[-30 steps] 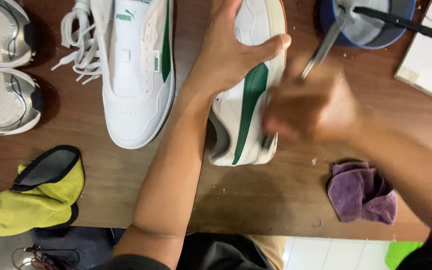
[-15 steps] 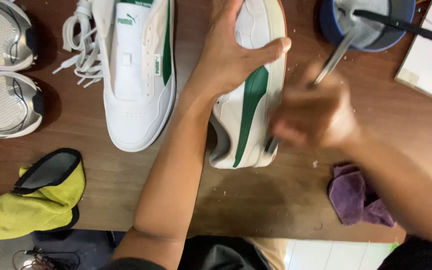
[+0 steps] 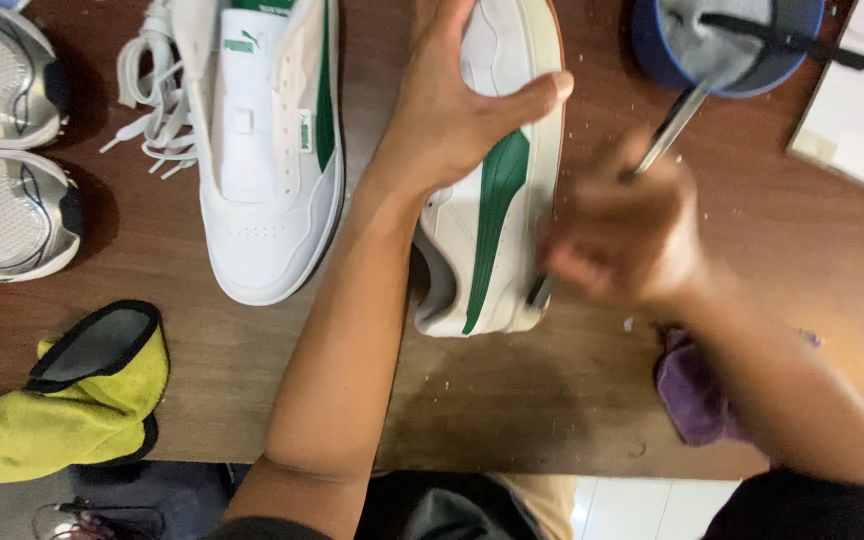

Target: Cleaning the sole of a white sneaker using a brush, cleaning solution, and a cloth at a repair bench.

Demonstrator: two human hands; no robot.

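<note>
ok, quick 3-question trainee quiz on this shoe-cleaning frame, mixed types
1. True or false: the left hand grips the white shoe with the green stripe, which is tipped on its side.
2. Multiple choice: the purple cloth lies A) inside the blue bowl, B) on the table under the right forearm, C) on the grey running shoes.
3. Fill in: the right hand holds a slim ___ against the sole edge.

Key: 1 true; 2 B; 3 brush.

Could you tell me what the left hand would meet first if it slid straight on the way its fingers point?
Probably nothing: the left hand points toward the table's far edge, over the white and green shoe it grips, and the frame ends there.
</note>
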